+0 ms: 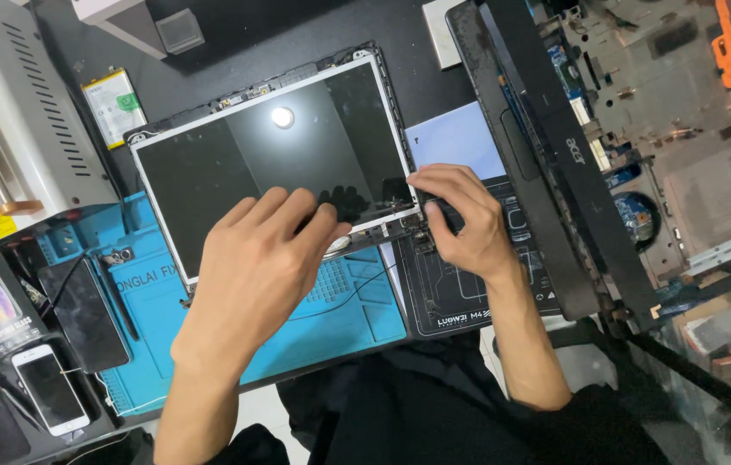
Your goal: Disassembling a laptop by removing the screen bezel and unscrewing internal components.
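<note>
A bare laptop screen panel (236, 146), dark glass with a thin silver edge, lies tilted on the bench in its black back cover. My left hand (258, 258) rests flat on the panel's near edge, fingers spread over the glass. My right hand (460, 220) pinches the panel's near right corner with thumb and fingertips. A lamp's reflection shows as a bright spot on the glass.
A blue work mat (331, 319) and a black mat (460, 301) lie under the panel. An opened laptop base with a black bezel frame (555, 146) stands to the right. Phones (47, 387), a phone battery (114, 105) and a grey machine (21, 112) sit on the left.
</note>
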